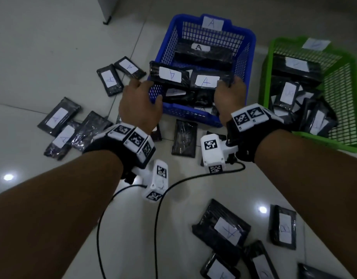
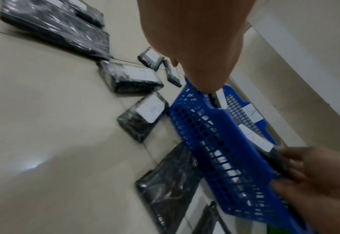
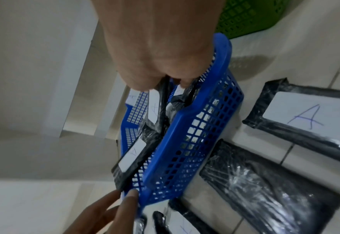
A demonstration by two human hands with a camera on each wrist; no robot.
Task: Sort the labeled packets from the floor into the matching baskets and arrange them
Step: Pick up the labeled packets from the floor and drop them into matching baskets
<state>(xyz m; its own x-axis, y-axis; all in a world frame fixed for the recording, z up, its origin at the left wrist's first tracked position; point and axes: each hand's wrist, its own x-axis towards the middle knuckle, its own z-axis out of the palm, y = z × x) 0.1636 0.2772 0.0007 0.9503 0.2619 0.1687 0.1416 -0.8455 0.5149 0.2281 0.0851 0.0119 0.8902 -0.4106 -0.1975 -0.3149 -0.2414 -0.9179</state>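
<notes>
Fingers (image 1: 157, 98) of the left hand (image 1: 140, 106) curl over the near-left rim of the blue basket (image 1: 250, 63) and around the end of the left A packet (image 1: 169, 75), which juts out over that rim. The right hand (image 1: 230, 95) grips the right end of the right A packet (image 1: 209, 81), fingers bent round its edge; that one sits over the basket's middle. More packets lie on the floor (image 1: 42, 47), and the green basket (image 1: 342, 81) stands just right of the blue one, part filled.

From the left wrist, the left hand's fingertips (image 2: 209, 83) sit on the blue basket's rim (image 2: 221, 117). The packet end is hidden under them, so how firm the hold is cannot be told. Floor packets (image 2: 143, 117) lie just beside the basket's wall.

From the right wrist, the right hand's fingers (image 3: 165, 74) are closed on a dark packet edge (image 3: 164, 90) inside the basket (image 3: 187, 142).

The likely trouble is the left packet. Half its length hangs outside, so if it is let go there it could tip back onto the floor. The plastic wrap looks slick, so a loose hold might slip. Pressing down on the heaped packets could also leave them crooked, not arranged.
</notes>
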